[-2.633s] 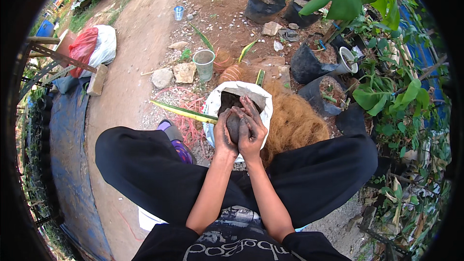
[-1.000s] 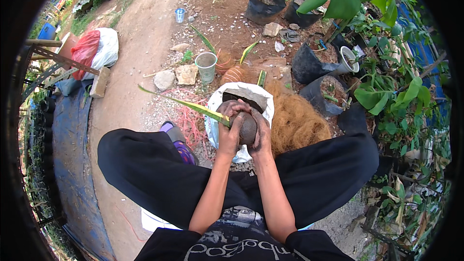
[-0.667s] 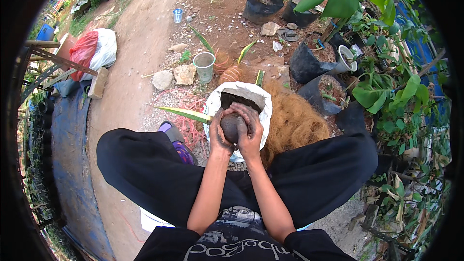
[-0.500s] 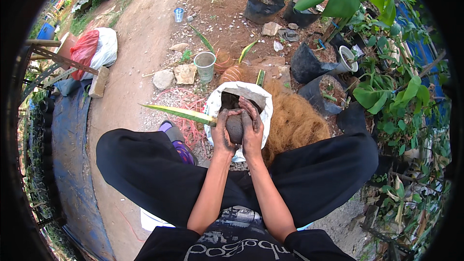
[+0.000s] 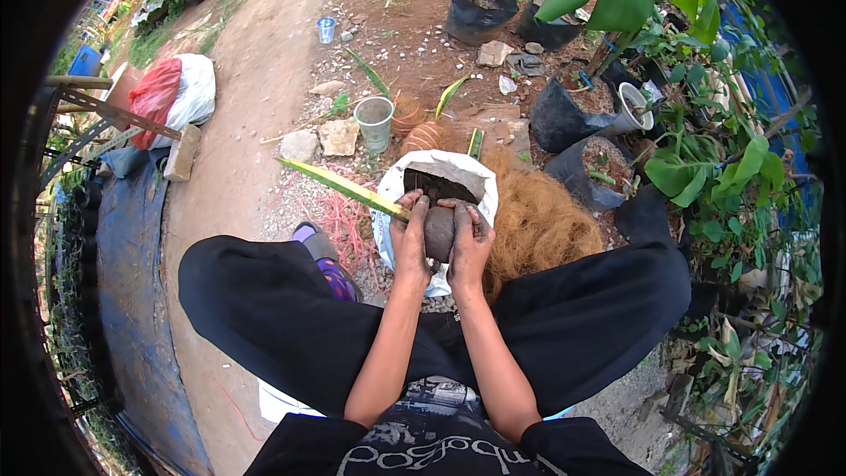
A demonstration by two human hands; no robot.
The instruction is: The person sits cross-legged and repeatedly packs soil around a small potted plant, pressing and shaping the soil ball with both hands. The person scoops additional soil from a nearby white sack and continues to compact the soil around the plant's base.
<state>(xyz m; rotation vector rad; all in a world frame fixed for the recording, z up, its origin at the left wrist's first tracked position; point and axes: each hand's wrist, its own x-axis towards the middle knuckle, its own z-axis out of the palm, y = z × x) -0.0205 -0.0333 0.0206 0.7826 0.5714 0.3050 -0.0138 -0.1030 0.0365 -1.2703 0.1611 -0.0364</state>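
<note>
A dark, rounded ball of soil (image 5: 439, 234) is pressed between my two hands, over the near side of an open white sack (image 5: 388, 238). My left hand (image 5: 411, 241) wraps its left side and my right hand (image 5: 471, 236) its right, fingers curled over the top. Both are smeared with dark soil. From beside my left fingers a long green leaf with yellow edges (image 5: 339, 185) sticks out to the upper left; its base is hidden. Dark soil (image 5: 432, 183) shows inside the sack.
Brown fibre (image 5: 542, 220) is heaped right of the sack. Beyond it lie wrapped fibre balls with leaves (image 5: 425, 137) and a clear plastic cup (image 5: 374, 128). Pink string (image 5: 339, 225) tangles on the gravel at left. Black plant bags (image 5: 564, 115) line the right.
My hands have shifted round the soil ball, and the right fingers, stretched upward before, now curl over it. The leaf has tilted more steeply and moved slightly right.
</note>
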